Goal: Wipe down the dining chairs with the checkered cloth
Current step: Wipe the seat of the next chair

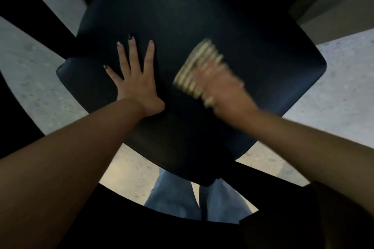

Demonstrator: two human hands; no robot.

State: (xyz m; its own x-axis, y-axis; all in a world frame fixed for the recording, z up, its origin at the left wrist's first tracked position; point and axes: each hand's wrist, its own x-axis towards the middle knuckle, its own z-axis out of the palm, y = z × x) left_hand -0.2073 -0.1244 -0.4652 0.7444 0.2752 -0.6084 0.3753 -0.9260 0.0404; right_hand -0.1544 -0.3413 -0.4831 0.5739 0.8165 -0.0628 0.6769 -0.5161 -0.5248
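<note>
A dark navy padded chair seat (182,16) fills the middle of the view. My left hand (135,83) lies flat on its left part with the fingers spread and straight. My right hand (220,87) is blurred by motion on the right part of the seat and holds the beige checkered cloth (194,66) bunched under its fingers against the seat. Most of the cloth sticks out to the upper left of that hand.
Pale speckled floor (334,91) surrounds the chair. Dark furniture legs (26,6) cross the upper left. A dark curved chair back (162,228) runs along the bottom, with legs in blue jeans (174,194) behind it. A grey wall or cabinet (334,6) stands at the upper right.
</note>
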